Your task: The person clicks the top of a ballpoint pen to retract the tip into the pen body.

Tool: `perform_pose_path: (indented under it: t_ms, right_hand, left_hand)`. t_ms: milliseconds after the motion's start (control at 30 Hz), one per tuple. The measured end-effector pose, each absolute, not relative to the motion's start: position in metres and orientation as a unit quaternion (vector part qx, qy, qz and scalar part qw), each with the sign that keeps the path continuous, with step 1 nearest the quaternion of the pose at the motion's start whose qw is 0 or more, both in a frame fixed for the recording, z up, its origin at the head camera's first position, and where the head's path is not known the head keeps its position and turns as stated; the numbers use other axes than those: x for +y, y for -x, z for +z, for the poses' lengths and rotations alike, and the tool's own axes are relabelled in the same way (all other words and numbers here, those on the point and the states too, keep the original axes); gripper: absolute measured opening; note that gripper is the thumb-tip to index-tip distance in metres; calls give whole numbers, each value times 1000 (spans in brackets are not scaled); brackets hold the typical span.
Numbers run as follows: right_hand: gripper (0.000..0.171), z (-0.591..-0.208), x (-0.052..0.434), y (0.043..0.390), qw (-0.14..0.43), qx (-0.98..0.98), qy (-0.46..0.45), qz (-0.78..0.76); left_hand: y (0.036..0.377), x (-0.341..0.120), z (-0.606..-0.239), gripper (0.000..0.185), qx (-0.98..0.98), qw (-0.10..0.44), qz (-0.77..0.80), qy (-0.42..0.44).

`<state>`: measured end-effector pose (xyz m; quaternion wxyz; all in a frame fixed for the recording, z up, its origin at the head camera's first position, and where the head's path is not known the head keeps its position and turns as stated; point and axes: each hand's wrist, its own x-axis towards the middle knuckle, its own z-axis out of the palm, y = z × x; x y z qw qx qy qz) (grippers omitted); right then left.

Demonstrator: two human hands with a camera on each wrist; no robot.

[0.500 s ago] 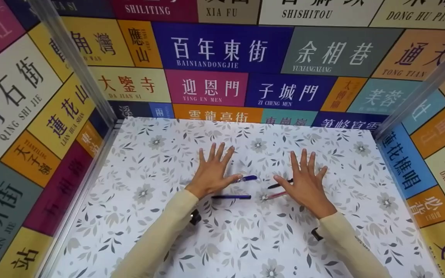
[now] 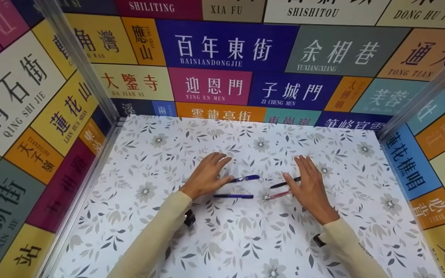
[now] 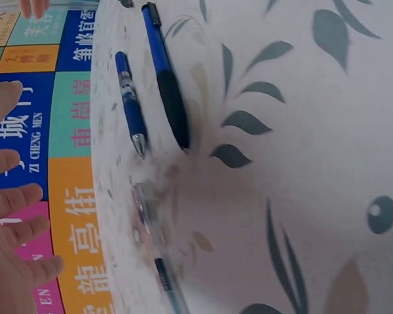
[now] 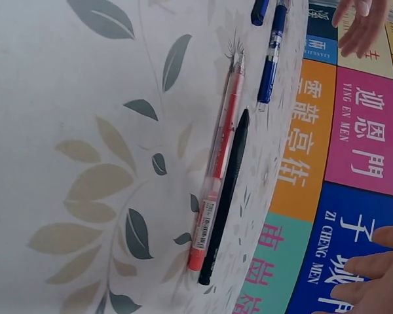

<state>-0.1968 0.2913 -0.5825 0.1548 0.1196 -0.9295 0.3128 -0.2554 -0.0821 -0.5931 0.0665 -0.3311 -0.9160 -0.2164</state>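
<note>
Four pens lie on the flower-patterned tabletop [image 2: 245, 239]. My left hand [image 2: 209, 173] hovers palm down with relaxed fingers, its thumb next to a blue pen [image 2: 247, 178]; a second blue pen [image 2: 233, 196] lies just below it. My right hand [image 2: 308, 181] is palm down with straight fingers held together, its thumb side over the ends of a black pen [image 2: 282, 183] and a red pen [image 2: 277, 195]. In the right wrist view the red pen [image 4: 217, 163] and black pen [image 4: 226, 196] lie side by side. Both blue pens [image 3: 130, 104] show in the left wrist view. Neither hand holds anything.
Walls covered with colourful street-name signs [image 2: 226, 50] enclose the table on the left, back and right, with metal corner posts [image 2: 79, 65]. A dark band sits on each wrist [image 2: 189, 218].
Both hands have lowered toward the table and their spread fingers have drawn together; the left fingers now bend downward. The pens have not moved.
</note>
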Motion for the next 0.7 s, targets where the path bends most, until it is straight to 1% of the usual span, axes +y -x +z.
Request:
perform_pose_path:
  t_ms: [133,400,533,700]
  right_hand:
    - [60,-588,293,194,205,-909,-128,339]
    - [46,-600,296,186,255,-891,-126,354]
    - [41,-603,297,181,259,-887,-109,365]
    - [39,-604,300,176,244,-882,-82,395]
  left_hand:
    - [255,-86,-598,58,-902,69,-248,347]
    - [249,-97,-610,54,-899,33,-281,334]
    - [246,-106,-618,54,-895,38,-291,337]
    - [242,-117,-630,52,-884,64,-310,345]
